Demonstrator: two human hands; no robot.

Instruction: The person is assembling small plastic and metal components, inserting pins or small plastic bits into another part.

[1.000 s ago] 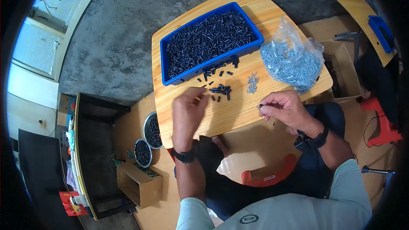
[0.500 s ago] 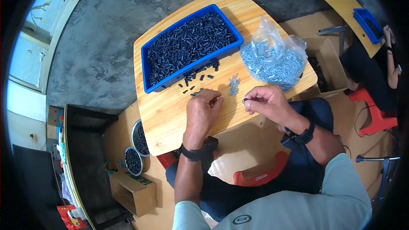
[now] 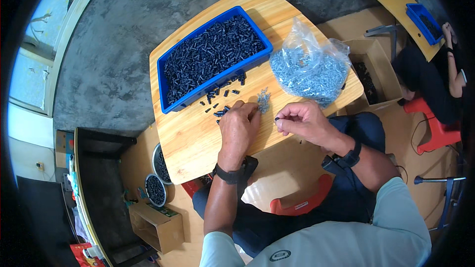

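Note:
My left hand (image 3: 239, 126) rests low over the wooden table, its fingers curled and bunched together at the edge of a small pile of silvery screws (image 3: 263, 99). What those fingertips hold, if anything, is hidden. My right hand (image 3: 306, 122) pinches a small black piece (image 3: 277, 119) between thumb and fingers, a little above the table's near edge. Loose black cylindrical pieces (image 3: 222, 111) lie just beyond and left of my left hand. Farther back, a blue tray (image 3: 216, 80) is heaped with more such pieces. A clear plastic bag (image 3: 310, 71) full of screws sits right of the pile.
The wooden table (image 3: 190, 155) has a rounded near edge above my lap. Two metal bowls (image 3: 155, 190) of black parts and a cardboard box (image 3: 161, 227) stand on the floor at left. Another open box (image 3: 383, 69) is at right, near a seated person (image 3: 428, 76).
My left hand has shifted right across the table, closer to the screw pile. My right hand keeps its pinch on the small black piece. The whole view has shifted slightly.

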